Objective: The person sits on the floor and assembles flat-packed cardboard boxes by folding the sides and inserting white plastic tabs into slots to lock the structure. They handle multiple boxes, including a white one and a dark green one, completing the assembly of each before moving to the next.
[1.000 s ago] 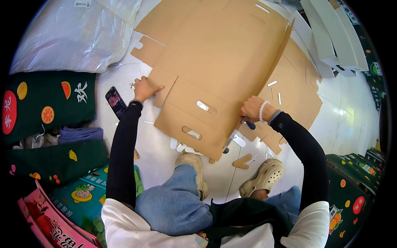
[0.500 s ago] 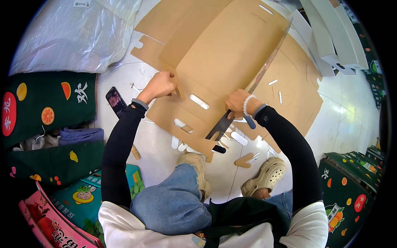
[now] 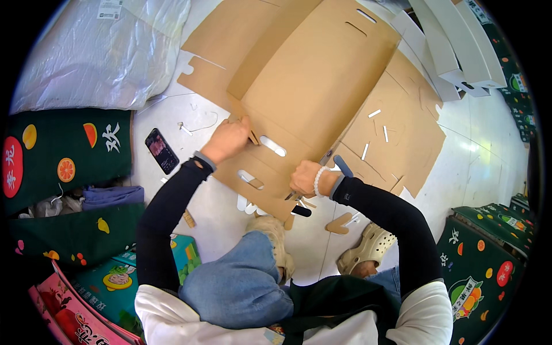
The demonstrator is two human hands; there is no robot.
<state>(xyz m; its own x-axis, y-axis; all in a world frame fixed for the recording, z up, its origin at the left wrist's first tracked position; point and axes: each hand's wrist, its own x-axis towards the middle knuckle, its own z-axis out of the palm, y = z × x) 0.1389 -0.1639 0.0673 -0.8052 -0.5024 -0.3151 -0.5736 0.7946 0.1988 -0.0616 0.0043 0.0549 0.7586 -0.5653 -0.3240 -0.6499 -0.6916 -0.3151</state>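
Observation:
A large brown cardboard box (image 3: 310, 86), partly folded, lies spread on the floor before me. At its near left corner my left hand (image 3: 229, 140) is closed on a small folded flap (image 3: 253, 137), beside an oval hand hole (image 3: 273, 146). My right hand (image 3: 307, 177) is closed at the near right corner, its fingers curled over the cardboard; their tips are hidden. A blue handle-like piece (image 3: 343, 166) sticks out just beyond this hand. Below it a black rounded end (image 3: 301, 211) shows at the box's near edge; I cannot tell what it belongs to.
White and brown cardboard scraps (image 3: 339, 223) lie near my feet. A phone (image 3: 161, 150) rests on the floor at left, below a plastic-wrapped bundle (image 3: 103, 57). Long white boxes (image 3: 454, 46) stand far right. Dark green fruit-print boxes (image 3: 69, 149) are on both sides.
My right hand has moved left and nearer along the box, covering a dark flat piece that showed before. My left hand has shifted slightly right and nearer, still at its corner.

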